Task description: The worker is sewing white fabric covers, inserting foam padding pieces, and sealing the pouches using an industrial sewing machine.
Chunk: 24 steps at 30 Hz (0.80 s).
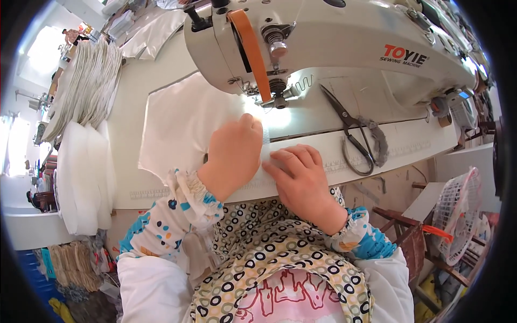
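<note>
A white fabric piece [177,118] lies flat on the sewing table, its right edge under the lit needle area of the sewing machine [274,99]. My left hand [234,156] is closed at that edge, its fingers bunched just in front of the presser foot. Close to its right, my right hand [307,185] has curled fingers, with thumb and index fingertips drawn together near the fabric edge. Whatever lies between those fingertips is too small to make out. Black scissors [353,132] rest open on the table, right of my right hand, beside a grey fuzzy scrap [378,142].
A ruler scale [388,156] runs along the front of the table [132,107]. Stacked pale fabric pieces [86,86] and white padding [83,172] stand at the left. An orange strap [250,54] hangs from the machine head. A white basket-like object [458,215] is at the lower right.
</note>
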Available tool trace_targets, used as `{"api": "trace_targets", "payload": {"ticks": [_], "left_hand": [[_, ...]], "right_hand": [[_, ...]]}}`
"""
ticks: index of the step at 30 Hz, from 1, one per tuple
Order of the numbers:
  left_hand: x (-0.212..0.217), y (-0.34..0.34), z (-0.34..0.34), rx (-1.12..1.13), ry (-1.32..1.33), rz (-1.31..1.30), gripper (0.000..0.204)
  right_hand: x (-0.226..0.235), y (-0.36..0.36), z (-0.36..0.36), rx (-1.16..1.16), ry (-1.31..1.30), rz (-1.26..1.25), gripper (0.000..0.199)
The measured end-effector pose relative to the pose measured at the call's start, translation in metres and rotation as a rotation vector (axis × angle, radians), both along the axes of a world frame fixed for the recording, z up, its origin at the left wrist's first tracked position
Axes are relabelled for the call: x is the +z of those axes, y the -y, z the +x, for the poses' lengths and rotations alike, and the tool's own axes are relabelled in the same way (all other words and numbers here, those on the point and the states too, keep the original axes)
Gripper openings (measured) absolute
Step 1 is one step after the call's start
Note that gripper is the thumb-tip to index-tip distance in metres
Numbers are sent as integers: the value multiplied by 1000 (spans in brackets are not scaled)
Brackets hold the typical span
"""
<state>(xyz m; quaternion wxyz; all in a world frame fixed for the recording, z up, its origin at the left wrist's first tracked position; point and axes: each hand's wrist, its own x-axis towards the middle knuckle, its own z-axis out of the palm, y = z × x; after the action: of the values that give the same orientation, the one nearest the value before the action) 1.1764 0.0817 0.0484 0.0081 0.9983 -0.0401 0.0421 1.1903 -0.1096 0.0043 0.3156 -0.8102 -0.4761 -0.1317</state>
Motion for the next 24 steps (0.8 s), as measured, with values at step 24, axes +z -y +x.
{"api": "trace_targets", "payload": {"ticks": [24], "left_hand": [[-31, -19, -37, -341, 449, -247, 31]], "right_hand": [[0, -2, 8, -10, -81, 52, 32]]}}
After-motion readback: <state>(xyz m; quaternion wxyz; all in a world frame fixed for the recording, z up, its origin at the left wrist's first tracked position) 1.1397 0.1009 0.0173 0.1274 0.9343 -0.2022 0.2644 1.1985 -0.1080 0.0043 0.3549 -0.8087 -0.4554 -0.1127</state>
